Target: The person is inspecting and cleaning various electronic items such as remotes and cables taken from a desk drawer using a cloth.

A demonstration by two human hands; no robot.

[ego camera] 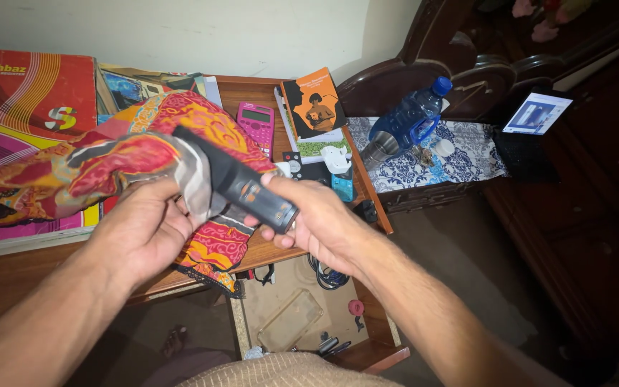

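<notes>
Head view looks down on a brown wooden desk (309, 247) that runs under and beyond both hands, its drawer (302, 322) pulled open just below the right wrist. Left of the left hand lies a large glossy red and magenta printed book (23, 129). A red, orange and yellow patterned cloth (109, 161) spreads from beyond the left hand down under both, and its pale grey end wraps the top of a long dark grey remote control (245, 186).

The left hand (141, 233) is clenched on the cloth where it meets the remote; the right hand (313, 215) grasps the remote's lower end, holding it tilted above the desk edge.

As I judge it, a loosened right grip would drop the remote into the open drawer or onto the floor. The trailing cloth could also snag the pink calculator (256, 125) just beyond the hands, or the small white charger (336, 159) beside the right hand, and drag either off the desk.
</notes>
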